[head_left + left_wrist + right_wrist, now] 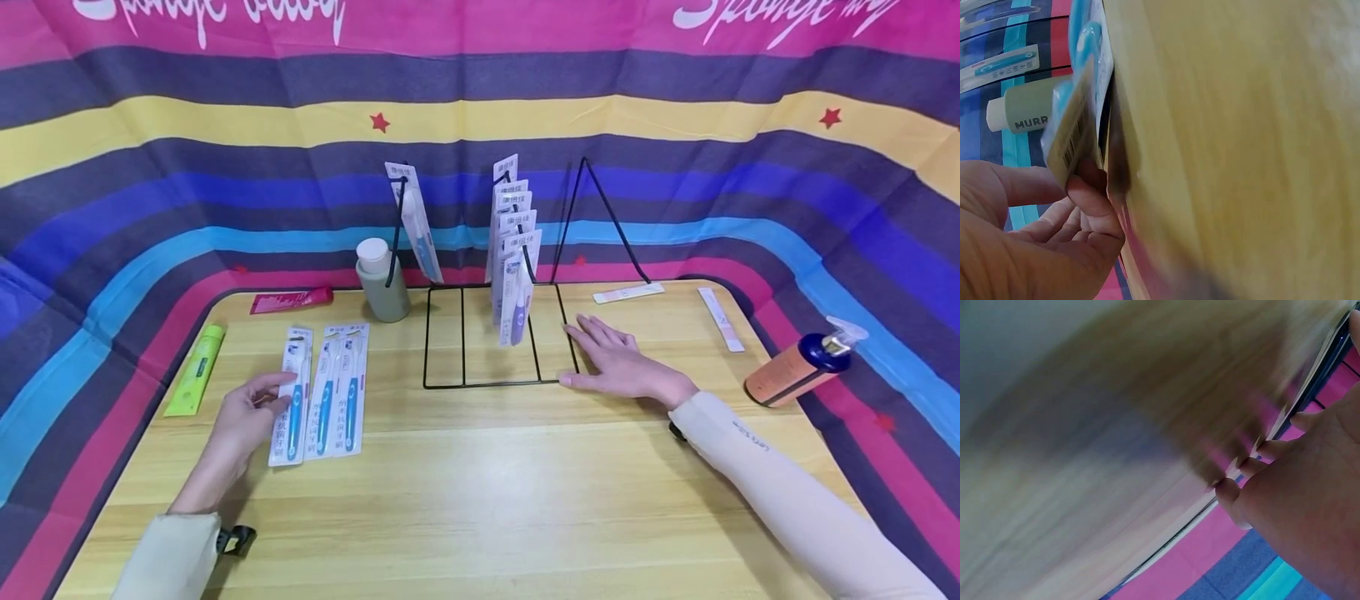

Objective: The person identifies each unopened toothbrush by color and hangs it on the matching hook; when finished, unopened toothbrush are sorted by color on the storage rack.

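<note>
At the left of the table, my left hand [243, 421] pinches a packaged blue toothbrush [295, 421] by its edge, its card tilted up in the left wrist view. Two more packaged blue toothbrushes [337, 392] lie side by side just right of it. My right hand [618, 358] rests with fingers spread at the right side of a black wire rack [495, 384], thumb and fingertips right at its base wire. Several packaged toothbrushes [519, 292], the front one purple, hang on the rack's middle hook. A single packaged toothbrush [417, 223] hangs on the left hook.
A grey-green bottle [386, 292] with a white cap stands by the rack's left side. Left lie a green tube [197, 371] and a red tube [291, 301]. Right are two slim sachets [628, 292] and an orange pump bottle [787, 373]. Striped cloth [300, 125] hangs behind.
</note>
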Available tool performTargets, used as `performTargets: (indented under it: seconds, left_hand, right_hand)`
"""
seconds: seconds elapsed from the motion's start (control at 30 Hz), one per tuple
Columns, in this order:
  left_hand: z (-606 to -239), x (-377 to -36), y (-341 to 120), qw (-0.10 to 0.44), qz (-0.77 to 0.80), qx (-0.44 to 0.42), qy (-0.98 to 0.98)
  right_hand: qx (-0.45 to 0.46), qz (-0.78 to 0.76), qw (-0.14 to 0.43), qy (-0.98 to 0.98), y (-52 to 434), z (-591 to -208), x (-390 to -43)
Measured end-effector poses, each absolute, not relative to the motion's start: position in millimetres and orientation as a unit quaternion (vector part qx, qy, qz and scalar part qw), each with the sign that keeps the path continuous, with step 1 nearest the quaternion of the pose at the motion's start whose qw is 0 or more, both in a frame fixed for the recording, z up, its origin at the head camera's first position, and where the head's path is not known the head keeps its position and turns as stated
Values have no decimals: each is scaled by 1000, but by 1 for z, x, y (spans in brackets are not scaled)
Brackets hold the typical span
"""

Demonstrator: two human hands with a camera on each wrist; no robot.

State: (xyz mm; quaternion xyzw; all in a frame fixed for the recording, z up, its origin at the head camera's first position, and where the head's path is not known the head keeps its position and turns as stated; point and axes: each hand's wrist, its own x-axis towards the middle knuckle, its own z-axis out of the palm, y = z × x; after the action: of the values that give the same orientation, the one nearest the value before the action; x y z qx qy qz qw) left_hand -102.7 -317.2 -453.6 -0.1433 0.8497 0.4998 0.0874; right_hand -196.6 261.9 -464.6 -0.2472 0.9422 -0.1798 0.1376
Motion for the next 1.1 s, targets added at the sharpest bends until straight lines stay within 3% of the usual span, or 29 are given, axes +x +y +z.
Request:
performTargets:
  seconds: [0.47, 0.87, 1.1]
  left_hand:
    - [-420, -95, -286, -46, 602, -149, 783]
    - [-391, -74, -222, -177, 676, 46, 714]
    - [-392, -69, -193, -221, 699, 201, 650]
  right_hand:
    - [-250, -183, 139, 941, 264, -466, -197]
    - [-251, -184, 141, 940, 265, -467, -199]
    - [-250, -183, 137, 941, 265, -468, -199]
